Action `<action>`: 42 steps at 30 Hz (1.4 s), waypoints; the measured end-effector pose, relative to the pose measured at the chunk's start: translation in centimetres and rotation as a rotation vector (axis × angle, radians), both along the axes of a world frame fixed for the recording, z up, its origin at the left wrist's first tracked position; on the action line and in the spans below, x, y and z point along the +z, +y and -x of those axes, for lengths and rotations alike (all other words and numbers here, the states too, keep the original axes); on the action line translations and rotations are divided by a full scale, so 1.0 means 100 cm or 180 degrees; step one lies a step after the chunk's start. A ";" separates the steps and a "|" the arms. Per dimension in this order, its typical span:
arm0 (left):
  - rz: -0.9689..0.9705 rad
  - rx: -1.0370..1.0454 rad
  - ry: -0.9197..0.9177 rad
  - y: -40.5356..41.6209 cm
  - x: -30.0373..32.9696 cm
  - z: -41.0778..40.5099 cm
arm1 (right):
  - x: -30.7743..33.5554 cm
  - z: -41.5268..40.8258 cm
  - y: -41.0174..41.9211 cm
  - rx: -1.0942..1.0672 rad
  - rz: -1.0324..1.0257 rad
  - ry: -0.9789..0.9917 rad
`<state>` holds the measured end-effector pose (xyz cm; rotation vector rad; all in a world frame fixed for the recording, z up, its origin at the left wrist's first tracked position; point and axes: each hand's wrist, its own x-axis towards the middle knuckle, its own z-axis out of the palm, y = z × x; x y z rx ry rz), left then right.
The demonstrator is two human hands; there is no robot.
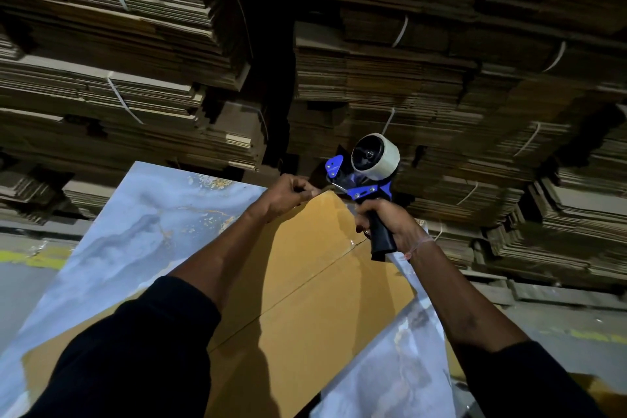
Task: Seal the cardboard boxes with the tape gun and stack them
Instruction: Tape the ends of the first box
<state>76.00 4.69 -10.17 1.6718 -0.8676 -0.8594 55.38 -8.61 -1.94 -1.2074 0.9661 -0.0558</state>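
Observation:
A brown cardboard box (305,282) lies on a blue-grey marbled table (135,231), its top flaps closed along a seam that runs diagonally. My right hand (390,224) grips the black handle of a blue tape gun (366,176) with a white tape roll, held at the box's far corner. My left hand (288,192) pinches the clear tape end against that far corner, right beside the gun's nose. Both forearms stretch out over the box.
Tall stacks of flattened cardboard (407,78), bundled with white straps, fill the whole background close behind the table. Grey floor with a yellow line (37,258) shows at left. Another marbled surface (390,366) sits at the lower right.

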 end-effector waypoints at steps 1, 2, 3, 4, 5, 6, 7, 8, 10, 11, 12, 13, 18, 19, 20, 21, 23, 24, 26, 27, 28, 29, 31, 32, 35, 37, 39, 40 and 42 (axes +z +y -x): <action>-0.0016 0.0014 0.0029 0.001 -0.001 0.000 | 0.000 0.001 0.001 -0.0006 0.0015 0.0003; -0.0048 0.0025 0.0052 0.002 -0.002 -0.001 | 0.000 0.002 0.001 -0.0021 0.0026 -0.0005; -0.0076 0.0031 0.0084 0.004 -0.002 -0.001 | 0.000 0.003 0.002 -0.0031 0.0038 -0.0013; -0.0100 0.0026 0.0079 0.005 -0.002 -0.002 | 0.001 0.003 0.002 -0.0031 0.0042 -0.0014; -0.0116 0.0036 0.0093 0.005 -0.002 -0.002 | 0.001 0.003 0.002 -0.0018 0.0041 -0.0003; -0.0145 0.0070 0.0116 0.005 -0.001 -0.002 | 0.001 0.003 0.002 -0.0001 0.0038 0.0013; -0.0134 0.0130 0.0135 0.005 0.000 -0.003 | 0.001 0.003 0.002 0.0009 0.0038 0.0030; -0.0126 0.0184 0.0159 0.003 0.002 -0.003 | 0.001 0.003 0.002 0.0008 0.0039 0.0041; -0.0123 0.0214 0.0361 0.000 0.006 -0.003 | 0.001 0.003 0.002 -0.0014 0.0025 0.0036; -0.0118 0.0125 0.0451 -0.002 0.008 -0.003 | 0.000 0.003 0.002 -0.0027 0.0013 0.0036; -0.0120 -0.0008 0.0464 -0.003 0.010 -0.002 | -0.001 0.003 0.002 -0.0028 0.0010 0.0044; -0.0162 -0.0118 0.0401 -0.006 0.012 0.000 | -0.002 0.004 0.001 -0.0019 0.0017 0.0057; -0.0410 -0.0178 -0.0124 -0.014 0.006 0.011 | -0.006 0.004 -0.003 0.0045 0.0046 0.0104; -0.0444 -0.0173 -0.0231 -0.013 0.004 0.014 | -0.006 0.005 -0.004 0.0079 0.0057 0.0117; -0.0471 -0.0143 -0.0357 -0.013 0.003 0.015 | -0.007 0.005 -0.005 0.0113 0.0055 0.0119; -0.0504 -0.0104 -0.0507 -0.014 0.003 0.017 | -0.007 0.006 -0.005 0.0141 0.0039 0.0106; -0.0636 0.0048 -0.0809 -0.017 0.006 0.022 | -0.006 0.008 -0.006 0.0166 0.0017 0.0064; -0.0702 0.0124 -0.0959 -0.018 0.007 0.025 | -0.006 0.008 -0.006 0.0176 0.0023 0.0050; -0.0779 0.0259 -0.1148 -0.020 0.006 0.032 | -0.005 0.010 -0.006 0.0190 0.0052 0.0046; -0.0799 0.0315 -0.1193 -0.020 0.007 0.035 | -0.005 0.011 -0.006 0.0211 0.0069 0.0055; -0.0814 0.0381 -0.1230 -0.019 0.006 0.038 | -0.006 0.012 -0.007 0.0239 0.0090 0.0069; -0.0839 0.0456 -0.1263 -0.018 0.005 0.040 | -0.006 0.012 -0.006 0.0273 0.0111 0.0086; -0.0847 0.0579 -0.1439 -0.017 0.004 0.045 | -0.006 0.013 -0.006 0.0331 0.0145 0.0132; -0.0841 0.0624 -0.1575 -0.018 0.004 0.049 | -0.005 0.013 -0.006 0.0358 0.0168 0.0156; -0.0958 0.0771 -0.1795 -0.020 0.003 0.056 | -0.004 0.016 -0.004 0.0412 0.0255 0.0220; -0.1066 0.0873 -0.1852 -0.021 0.003 0.060 | -0.004 0.019 -0.003 0.0448 0.0321 0.0235; -0.1121 0.0924 -0.1863 -0.021 0.001 0.061 | -0.004 0.025 -0.003 0.0488 0.0407 0.0240; -0.1120 0.0936 -0.1851 -0.021 0.001 0.062 | -0.004 0.029 -0.003 0.0504 0.0433 0.0244; -0.1104 0.0942 -0.1851 -0.019 0.002 0.063 | -0.004 0.037 -0.002 0.0538 0.0465 0.0260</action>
